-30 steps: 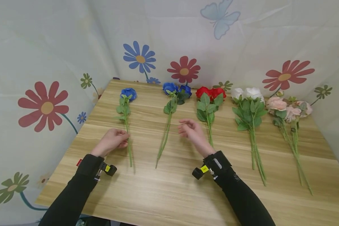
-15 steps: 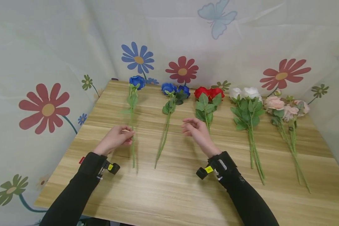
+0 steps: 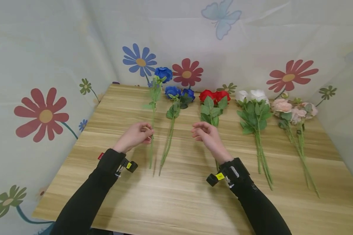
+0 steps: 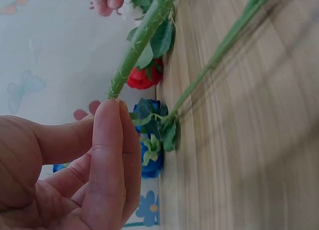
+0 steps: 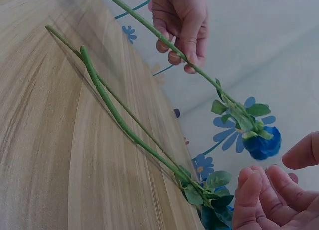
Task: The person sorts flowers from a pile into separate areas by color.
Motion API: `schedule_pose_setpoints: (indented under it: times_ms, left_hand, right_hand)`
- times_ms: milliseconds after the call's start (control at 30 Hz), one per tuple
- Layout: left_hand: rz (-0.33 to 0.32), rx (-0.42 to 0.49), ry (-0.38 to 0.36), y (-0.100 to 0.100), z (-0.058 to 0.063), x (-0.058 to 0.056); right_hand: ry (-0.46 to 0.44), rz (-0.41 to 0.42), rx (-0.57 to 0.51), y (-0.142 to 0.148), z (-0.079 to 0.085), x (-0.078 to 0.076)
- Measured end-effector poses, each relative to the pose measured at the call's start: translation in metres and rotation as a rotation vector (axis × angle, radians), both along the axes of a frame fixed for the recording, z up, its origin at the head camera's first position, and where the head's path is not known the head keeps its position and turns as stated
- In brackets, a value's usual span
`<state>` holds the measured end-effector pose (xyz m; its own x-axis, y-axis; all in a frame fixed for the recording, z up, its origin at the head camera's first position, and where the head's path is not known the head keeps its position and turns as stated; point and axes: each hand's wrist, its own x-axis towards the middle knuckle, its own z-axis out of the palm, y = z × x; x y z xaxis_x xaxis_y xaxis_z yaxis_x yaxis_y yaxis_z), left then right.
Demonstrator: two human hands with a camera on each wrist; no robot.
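My left hand [image 3: 134, 136] pinches the green stem of a single blue rose [image 3: 163, 74] between thumb and fingertips. That rose is raised off the wooden table [image 3: 176, 202], its bloom pointing away toward the back. In the right wrist view, the lifted blue rose [image 5: 262, 143] slants above two crossed stems lying on the wood. Those belong to a pair of blue roses [image 3: 172, 91], just right of the lifted one. My right hand [image 3: 208, 137] hovers over the stem of the red roses [image 3: 207, 95], fingers loosely bent, holding nothing.
Further right lie white roses [image 3: 258, 95] and a bunch of pale pink flowers [image 3: 282, 106], stems toward the front. Behind the table hangs a white curtain [image 3: 164, 29] printed with flowers and a butterfly. Each wrist wears a small black camera [image 3: 132, 166].
The left hand has lifted the single blue rose off the table and carried it right, close to the blue pair. The right hand has shifted only slightly.
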<state>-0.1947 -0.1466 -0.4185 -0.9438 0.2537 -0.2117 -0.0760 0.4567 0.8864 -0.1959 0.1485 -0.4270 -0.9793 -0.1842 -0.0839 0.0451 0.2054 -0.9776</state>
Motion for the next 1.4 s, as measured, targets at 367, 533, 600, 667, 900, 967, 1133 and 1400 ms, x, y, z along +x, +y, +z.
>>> schedule_pose_setpoints:
  times_ms: [367, 533, 600, 667, 900, 967, 1133, 1400]
  left_hand:
    - [-0.008, -0.008, -0.026, 0.034, -0.001, -0.022]
    - [-0.004, 0.015, -0.045, 0.047, -0.006, -0.029]
    - [-0.007, 0.002, -0.037, 0.051, -0.009, -0.031]
    - [-0.016, -0.021, -0.023, 0.054, -0.013, -0.034]
    - [-0.032, -0.227, 0.022, 0.06, -0.025, -0.038]
    - [-0.029, -0.269, 0.012, 0.06, -0.028, -0.038]
    - [-0.029, -0.308, 0.029, 0.061, -0.027, -0.036]
    - [-0.028, -0.386, 0.093, 0.062, -0.021, -0.032]
  right_hand:
    - [0.0, 0.009, 0.003, 0.001, 0.0, 0.0]
    - [-0.009, 0.01, -0.007, 0.002, 0.001, 0.001]
    - [-0.006, 0.011, -0.01, 0.003, 0.0, 0.0]
    - [-0.001, 0.011, -0.013, 0.004, 0.0, 0.0]
    - [-0.003, 0.007, -0.015, 0.006, 0.0, 0.0]
    - [-0.001, 0.01, -0.014, 0.006, 0.0, 0.0]
    - [0.0, 0.003, -0.019, 0.007, 0.001, 0.0]
    - [0.019, -0.001, -0.018, 0.014, 0.002, -0.001]
